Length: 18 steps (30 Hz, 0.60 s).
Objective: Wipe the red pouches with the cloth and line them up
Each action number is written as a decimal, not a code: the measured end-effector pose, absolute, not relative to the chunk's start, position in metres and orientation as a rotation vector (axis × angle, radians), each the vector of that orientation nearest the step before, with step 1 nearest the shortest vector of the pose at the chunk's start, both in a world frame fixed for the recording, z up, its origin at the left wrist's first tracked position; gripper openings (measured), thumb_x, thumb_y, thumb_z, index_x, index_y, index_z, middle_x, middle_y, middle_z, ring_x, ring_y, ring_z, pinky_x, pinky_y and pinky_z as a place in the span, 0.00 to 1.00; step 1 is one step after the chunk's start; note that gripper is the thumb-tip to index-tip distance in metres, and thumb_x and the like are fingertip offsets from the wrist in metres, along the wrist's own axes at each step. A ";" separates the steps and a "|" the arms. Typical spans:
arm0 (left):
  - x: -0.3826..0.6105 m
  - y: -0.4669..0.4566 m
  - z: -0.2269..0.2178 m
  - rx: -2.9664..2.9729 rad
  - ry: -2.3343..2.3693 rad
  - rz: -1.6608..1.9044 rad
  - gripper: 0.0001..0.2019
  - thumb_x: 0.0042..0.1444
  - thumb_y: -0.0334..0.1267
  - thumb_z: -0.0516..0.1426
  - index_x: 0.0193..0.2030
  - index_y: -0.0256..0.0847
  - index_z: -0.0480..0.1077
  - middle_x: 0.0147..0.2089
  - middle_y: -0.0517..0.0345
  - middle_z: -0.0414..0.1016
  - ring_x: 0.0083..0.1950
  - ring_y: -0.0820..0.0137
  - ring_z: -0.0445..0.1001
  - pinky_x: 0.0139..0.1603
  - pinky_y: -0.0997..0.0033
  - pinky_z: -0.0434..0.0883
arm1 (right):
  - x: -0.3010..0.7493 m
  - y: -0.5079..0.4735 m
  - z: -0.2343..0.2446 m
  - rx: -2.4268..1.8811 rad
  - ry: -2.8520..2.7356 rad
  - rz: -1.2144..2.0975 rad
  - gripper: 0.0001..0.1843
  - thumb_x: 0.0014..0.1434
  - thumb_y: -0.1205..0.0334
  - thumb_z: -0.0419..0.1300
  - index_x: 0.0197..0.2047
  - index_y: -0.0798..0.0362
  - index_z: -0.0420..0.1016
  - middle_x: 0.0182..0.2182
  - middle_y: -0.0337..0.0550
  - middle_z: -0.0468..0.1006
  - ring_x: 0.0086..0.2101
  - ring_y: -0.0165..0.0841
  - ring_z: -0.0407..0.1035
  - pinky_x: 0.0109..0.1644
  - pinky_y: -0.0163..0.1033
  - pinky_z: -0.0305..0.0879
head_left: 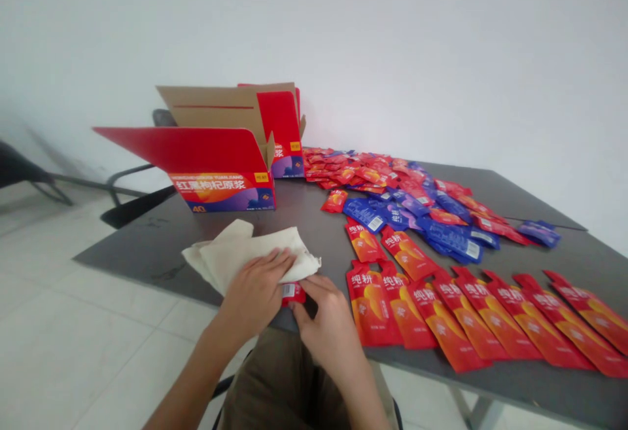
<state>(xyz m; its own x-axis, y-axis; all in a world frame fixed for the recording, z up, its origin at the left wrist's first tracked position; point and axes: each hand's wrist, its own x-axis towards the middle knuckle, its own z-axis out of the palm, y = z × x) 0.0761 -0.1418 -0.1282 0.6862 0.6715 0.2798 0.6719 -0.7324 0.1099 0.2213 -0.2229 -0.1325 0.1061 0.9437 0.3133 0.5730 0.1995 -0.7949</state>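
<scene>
Near the table's front edge, my left hand (260, 286) is closed on a folded cream cloth (265, 245), its fingers pressing the cloth down over a small red pouch (293, 291). Only the pouch's end with a white barcode label shows; the cloth and my hands cover the rest. My right hand (326, 322) pinches the right side of that pouch between thumb and fingers. Close by on the right, several red-and-orange spouted pouches (373, 302) lie face up in a slanted, overlapping row.
An open red carton (226, 191) with its flap raised stands at the table's left, and a second red carton (282, 122) stands behind it. A heap of red pouches (363, 171) and blue pouches (446, 237) covers the back of the grey table (471, 175). Black chairs (140, 204) stand left.
</scene>
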 end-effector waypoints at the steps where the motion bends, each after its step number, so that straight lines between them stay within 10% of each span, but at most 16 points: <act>1: 0.082 -0.133 -0.126 -2.882 -1.173 -0.447 0.30 0.51 0.22 0.46 0.62 0.34 0.65 0.64 0.49 0.67 0.66 0.61 0.64 0.64 0.57 0.64 | 0.221 -0.223 -0.133 -1.485 -1.573 0.520 0.20 0.54 0.74 0.60 0.49 0.51 0.77 0.50 0.45 0.77 0.52 0.37 0.68 0.59 0.41 0.62; 18: 0.030 -0.089 -0.138 -2.550 -1.390 -0.431 0.28 0.54 0.27 0.45 0.61 0.35 0.68 0.61 0.50 0.70 0.62 0.57 0.68 0.60 0.56 0.66 | 0.194 -0.220 -0.125 -1.795 -1.695 0.244 0.42 0.55 0.49 0.62 0.66 0.63 0.58 0.63 0.59 0.61 0.61 0.48 0.57 0.65 0.52 0.55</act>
